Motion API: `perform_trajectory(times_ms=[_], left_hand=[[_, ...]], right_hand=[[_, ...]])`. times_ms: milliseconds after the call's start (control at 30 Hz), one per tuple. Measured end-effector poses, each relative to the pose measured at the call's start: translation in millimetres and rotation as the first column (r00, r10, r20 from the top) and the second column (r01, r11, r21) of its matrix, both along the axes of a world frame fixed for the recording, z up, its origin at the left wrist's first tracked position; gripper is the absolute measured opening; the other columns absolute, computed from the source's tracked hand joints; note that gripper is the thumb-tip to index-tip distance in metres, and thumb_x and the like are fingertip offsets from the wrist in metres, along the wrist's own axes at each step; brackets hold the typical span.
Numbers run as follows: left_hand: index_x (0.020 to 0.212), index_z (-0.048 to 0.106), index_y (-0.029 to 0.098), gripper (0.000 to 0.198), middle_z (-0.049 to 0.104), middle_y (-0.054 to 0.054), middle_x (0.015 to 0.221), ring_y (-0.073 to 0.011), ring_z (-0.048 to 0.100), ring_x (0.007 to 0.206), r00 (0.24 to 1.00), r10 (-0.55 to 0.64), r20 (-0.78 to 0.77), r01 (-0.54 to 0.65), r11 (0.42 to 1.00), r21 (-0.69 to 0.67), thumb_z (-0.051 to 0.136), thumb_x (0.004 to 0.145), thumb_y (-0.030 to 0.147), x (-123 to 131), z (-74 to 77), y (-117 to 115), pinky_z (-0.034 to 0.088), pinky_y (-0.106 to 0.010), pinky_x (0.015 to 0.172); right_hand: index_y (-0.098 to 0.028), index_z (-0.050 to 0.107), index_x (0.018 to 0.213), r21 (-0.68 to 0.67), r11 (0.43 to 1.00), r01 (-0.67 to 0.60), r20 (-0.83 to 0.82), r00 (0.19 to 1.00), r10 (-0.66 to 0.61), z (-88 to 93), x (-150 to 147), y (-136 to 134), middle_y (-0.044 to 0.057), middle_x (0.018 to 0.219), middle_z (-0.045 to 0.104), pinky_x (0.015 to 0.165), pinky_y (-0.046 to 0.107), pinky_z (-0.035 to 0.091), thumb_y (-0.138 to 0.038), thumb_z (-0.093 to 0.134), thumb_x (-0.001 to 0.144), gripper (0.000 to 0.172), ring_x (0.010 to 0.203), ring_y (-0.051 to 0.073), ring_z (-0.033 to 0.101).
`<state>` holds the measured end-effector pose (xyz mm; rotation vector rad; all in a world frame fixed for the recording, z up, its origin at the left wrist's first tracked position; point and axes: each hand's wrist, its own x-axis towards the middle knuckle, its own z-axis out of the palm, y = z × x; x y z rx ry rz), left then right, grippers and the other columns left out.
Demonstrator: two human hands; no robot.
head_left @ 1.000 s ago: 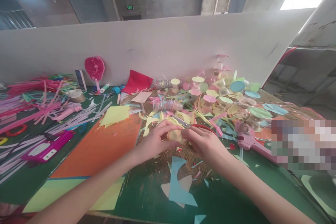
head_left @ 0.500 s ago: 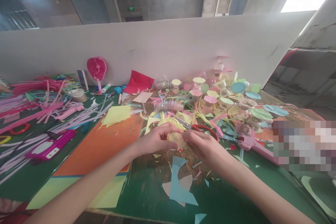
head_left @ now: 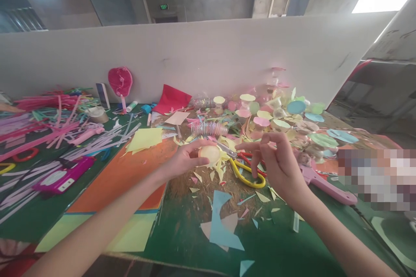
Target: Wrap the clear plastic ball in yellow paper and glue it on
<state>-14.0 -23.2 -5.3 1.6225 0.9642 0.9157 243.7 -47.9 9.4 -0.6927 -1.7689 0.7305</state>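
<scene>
My left hand (head_left: 183, 160) grips a small round pale-yellow piece (head_left: 209, 156) between thumb and fingers. It looks like a clear plastic cup with yellow paper, but its exact make-up is unclear. To the right, my right hand (head_left: 276, 164) is raised off the piece, fingers apart and partly bent, with nothing visible in them. Scissors with yellow handles (head_left: 249, 178) lie under its fingertips, beside red-handled scissors (head_left: 245, 155). A pink glue gun (head_left: 328, 184) lies just beyond that hand's right side. Cut paper scraps (head_left: 221, 220) are scattered below both hands.
Paper-topped plastic pieces (head_left: 260, 121) crowd the back right. On the left are an orange sheet (head_left: 120, 181), a yellow paper stack (head_left: 144, 139), a magenta power strip (head_left: 65, 175) and coloured strips (head_left: 52, 104). A white panel (head_left: 195, 60) stands behind.
My right hand has let go of the round piece, moved right and lifted with its fingers apart. My left hand keeps hold of it, slightly further left. The yellow-handled scissors now show.
</scene>
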Motion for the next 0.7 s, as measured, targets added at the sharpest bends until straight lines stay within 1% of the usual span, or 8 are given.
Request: perform_trajectory(times_ms=[67,167,333,400,467,533,633,700], left_hand=[[0.118,0.067,0.027,0.05,0.057,-0.008,0.134,-0.0202,0.064,0.093,0.999,0.03,-0.02,-0.03,0.999,0.017,0.077,0.073,0.046,1,-0.3,1,0.053,-0.031,0.076],[0.118,0.067,0.027,0.049,0.058,-0.008,0.135,-0.0219,0.063,0.095,0.995,0.06,-0.079,-0.056,0.998,0.041,0.075,0.075,0.048,2,0.1,1,0.054,-0.032,0.077],[0.119,0.066,0.027,0.046,0.059,-0.008,0.134,-0.0203,0.062,0.094,0.994,0.072,-0.083,-0.067,0.996,0.062,0.072,0.078,0.047,-2,0.4,3,0.052,-0.028,0.075],[0.121,0.065,0.027,0.046,0.061,-0.007,0.13,-0.0196,0.062,0.092,0.991,0.091,-0.101,-0.085,0.994,0.064,0.071,0.08,0.047,-4,-1.5,4,0.051,-0.027,0.074],[0.123,0.064,0.025,0.048,0.062,-0.008,0.127,-0.0202,0.061,0.093,0.987,0.102,-0.124,-0.095,0.993,0.063,0.069,0.081,0.048,-5,-3.7,4,0.05,-0.027,0.074],[0.123,0.063,0.024,0.049,0.061,-0.008,0.127,-0.0208,0.06,0.095,0.984,0.095,-0.149,-0.085,0.994,0.074,0.066,0.082,0.051,-6,-5.1,2,0.049,-0.028,0.077],[0.122,0.062,0.025,0.047,0.062,-0.006,0.123,-0.0206,0.059,0.098,0.985,0.069,-0.161,-0.055,0.995,0.087,0.062,0.085,0.053,-5,-5.8,-2,0.047,-0.029,0.081],[0.122,0.06,0.025,0.045,0.063,-0.006,0.119,-0.0201,0.059,0.099,0.987,0.051,-0.155,-0.04,0.996,0.077,0.061,0.086,0.053,-3,-6.2,-4,0.047,-0.029,0.082]], right_hand=[[-0.027,0.031,0.094,-0.046,0.999,0.028,0.026,0.999,-0.027,-6.4,0,6,0.0,0.088,0.072,0.053,0.028,0.049,-0.026,0.027,0.102,0.01,0.039,0.008,0.052],[-0.027,0.033,0.097,-0.115,0.989,0.097,0.128,0.988,-0.082,-16.0,0,15,-0.001,0.079,0.07,0.047,0.025,0.044,-0.028,0.027,0.101,0.007,0.039,0.009,0.048],[-0.025,0.041,0.09,-0.069,0.969,0.236,0.327,0.923,-0.201,-15.8,3,22,-0.001,0.07,0.068,0.047,0.025,0.04,-0.027,0.027,0.099,0.017,0.043,0.012,0.049],[-0.025,0.043,0.079,0.006,0.949,0.316,0.447,0.848,-0.285,-16.3,5,23,-0.002,0.062,0.066,0.047,0.024,0.037,-0.029,0.031,0.099,0.023,0.046,0.014,0.053],[-0.025,0.044,0.071,0.138,0.91,0.392,0.567,0.722,-0.397,-19.5,7,24,-0.002,0.053,0.06,0.046,0.024,0.033,-0.034,0.038,0.098,0.029,0.045,0.016,0.054],[-0.024,0.047,0.07,0.268,0.867,0.42,0.615,0.618,-0.49,-23.7,8,24,-0.002,0.052,0.059,0.044,0.023,0.028,-0.037,0.044,0.097,0.029,0.043,0.016,0.052],[-0.024,0.053,0.082,0.384,0.851,0.357,0.593,0.611,-0.524,-27.6,7,22,0.001,0.071,0.066,0.043,0.022,0.028,-0.028,0.041,0.097,0.019,0.048,0.015,0.054],[-0.023,0.053,0.085,0.437,0.848,0.301,0.576,0.63,-0.521,-27.9,5,21,0.002,0.08,0.066,0.044,0.022,0.03,-0.02,0.037,0.098,0.02,0.053,0.015,0.055]])
